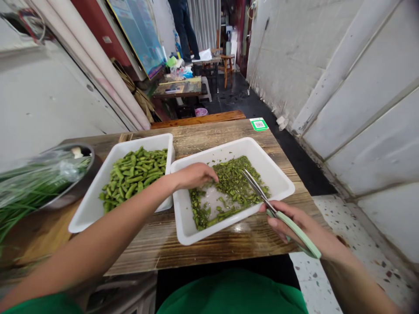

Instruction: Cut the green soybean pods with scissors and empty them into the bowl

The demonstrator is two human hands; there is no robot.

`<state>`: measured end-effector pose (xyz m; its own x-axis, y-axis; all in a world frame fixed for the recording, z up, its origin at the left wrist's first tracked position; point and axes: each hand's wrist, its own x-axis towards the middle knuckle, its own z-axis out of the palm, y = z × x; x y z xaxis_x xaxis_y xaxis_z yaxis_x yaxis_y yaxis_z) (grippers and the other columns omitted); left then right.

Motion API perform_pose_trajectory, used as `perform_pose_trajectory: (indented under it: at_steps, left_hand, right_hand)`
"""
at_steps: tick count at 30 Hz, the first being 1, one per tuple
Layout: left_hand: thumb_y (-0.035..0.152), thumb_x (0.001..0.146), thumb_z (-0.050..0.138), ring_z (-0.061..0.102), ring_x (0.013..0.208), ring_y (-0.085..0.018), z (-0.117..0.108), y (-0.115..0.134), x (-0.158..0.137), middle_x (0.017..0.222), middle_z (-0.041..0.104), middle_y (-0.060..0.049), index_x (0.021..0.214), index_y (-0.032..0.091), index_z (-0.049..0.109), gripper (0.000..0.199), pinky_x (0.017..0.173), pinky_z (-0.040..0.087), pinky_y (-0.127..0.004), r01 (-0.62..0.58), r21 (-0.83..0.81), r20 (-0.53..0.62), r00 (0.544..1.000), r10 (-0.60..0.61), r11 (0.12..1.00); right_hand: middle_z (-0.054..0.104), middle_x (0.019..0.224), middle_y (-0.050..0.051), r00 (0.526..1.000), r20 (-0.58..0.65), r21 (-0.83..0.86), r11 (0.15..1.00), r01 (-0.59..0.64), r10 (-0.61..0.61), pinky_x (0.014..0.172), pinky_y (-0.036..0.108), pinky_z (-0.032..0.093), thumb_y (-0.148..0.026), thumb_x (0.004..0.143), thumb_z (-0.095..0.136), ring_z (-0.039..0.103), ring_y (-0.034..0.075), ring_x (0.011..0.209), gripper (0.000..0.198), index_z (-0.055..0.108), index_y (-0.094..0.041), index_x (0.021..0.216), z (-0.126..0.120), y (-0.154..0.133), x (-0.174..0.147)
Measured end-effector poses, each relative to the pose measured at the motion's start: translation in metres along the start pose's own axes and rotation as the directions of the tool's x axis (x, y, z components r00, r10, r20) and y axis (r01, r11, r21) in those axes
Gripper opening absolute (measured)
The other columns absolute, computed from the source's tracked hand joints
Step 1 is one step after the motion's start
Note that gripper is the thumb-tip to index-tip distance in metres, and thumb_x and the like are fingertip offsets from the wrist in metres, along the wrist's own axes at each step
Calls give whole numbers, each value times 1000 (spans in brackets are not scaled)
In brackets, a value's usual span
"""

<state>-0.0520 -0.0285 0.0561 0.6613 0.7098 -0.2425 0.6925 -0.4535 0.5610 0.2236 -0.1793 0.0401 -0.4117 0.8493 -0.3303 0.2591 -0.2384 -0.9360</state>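
Note:
My right hand (296, 218) grips a pair of scissors (257, 185) with pale green handles. Their blades point up and left over the white tray (283, 185) on the right, slightly parted at the tips. Small green trimmings and bits of pod (234, 174) cover much of that tray's bottom. My left hand (196, 174) reaches in over the tray's left side with its fingers curled in. Whatever lies between those fingers is hidden. Beside it on the left, a second white tray (94, 209) is filled with whole edamame pods (134, 170).
At the far left, a metal bowl (73, 189) holds long green stalks (29, 183) partly under clear plastic. A QR-code card (259, 124) sits on the wooden table's (209, 257) far right corner. Beyond are a cluttered low table (183, 89), a stool (226, 65) and a person's legs (185, 30).

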Motion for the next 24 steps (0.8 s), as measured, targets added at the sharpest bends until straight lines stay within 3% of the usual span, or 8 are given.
perform_pose_trajectory:
  at_steps: [4, 6, 8, 11, 14, 16, 19, 24]
  left_hand:
    - [-1, 48, 59, 58, 72, -22, 0, -12, -2, 59, 62, -4, 55, 19, 64, 21, 71, 40, -27, 303, 243, -126, 952, -280, 921]
    - [-5, 44, 59, 57, 67, -23, 12, -15, -4, 49, 55, -4, 44, 17, 55, 22, 66, 40, -27, 373, 277, -154, 927, -343, 885]
    - [-3, 46, 59, 56, 63, -20, 21, -14, -4, 52, 56, -3, 48, 17, 56, 20, 63, 39, -26, 325, 238, -103, 945, -309, 915]
    - [7, 54, 60, 54, 59, -16, 17, -8, -1, 64, 63, -1, 75, 20, 67, 26, 58, 37, -22, 209, 63, 24, 977, -211, 976]
    - [18, 58, 63, 57, 67, -16, 0, -6, 1, 81, 68, -2, 94, 21, 67, 37, 62, 38, -21, 203, 3, -80, 976, -203, 979]
    - [19, 59, 62, 58, 70, -16, -8, -10, 2, 82, 68, -3, 88, 20, 68, 29, 63, 38, -21, 225, 68, -158, 964, -212, 972]
    - [13, 61, 55, 58, 61, -15, -9, -17, 2, 65, 67, -1, 72, 19, 68, 18, 58, 37, -21, 289, 114, -158, 950, -270, 950]
    - [18, 63, 56, 51, 46, -13, -1, -18, 6, 45, 57, 1, 62, 20, 66, 10, 52, 33, -23, 397, 197, -178, 913, -366, 896]
  right_hand:
    - [34, 60, -4, 1000, -15, -9, 1000, 2, -2, 45, 21, 30, -51, 81, 52, 35, 9, 52, 44, 47, -18, 109, -3, 2, -2]
    - [34, 60, -5, 1000, -12, -9, 1000, 5, -5, 45, 21, 30, -51, 80, 53, 35, 9, 51, 45, 46, -19, 111, -3, 1, -1]
    - [34, 60, -5, 1000, -6, -8, 1000, 12, -12, 45, 21, 29, -51, 80, 53, 34, 8, 51, 45, 47, -19, 111, -2, 0, -1]
    - [34, 61, -4, 1000, 0, -5, 1000, 5, -5, 46, 21, 29, -53, 79, 52, 34, 8, 52, 45, 49, -18, 107, -2, -2, -2]
    - [34, 62, -4, 1000, -10, -6, 1000, -6, 6, 46, 22, 29, -53, 80, 51, 35, 8, 52, 44, 49, -18, 106, -3, 0, -3]
    - [35, 63, -4, 1000, -10, -11, 1000, 3, -3, 48, 22, 31, -51, 80, 52, 36, 9, 53, 43, 48, -18, 108, -5, 2, -3]
    - [36, 63, -4, 1000, -4, -23, 1000, 15, -15, 52, 23, 34, -49, 81, 52, 38, 9, 54, 44, 46, -19, 113, -6, 4, -3]
    - [36, 62, -4, 1000, -31, -32, 1000, 2, -3, 50, 24, 32, -51, 80, 52, 37, 10, 54, 44, 49, -18, 109, -6, 3, -2]
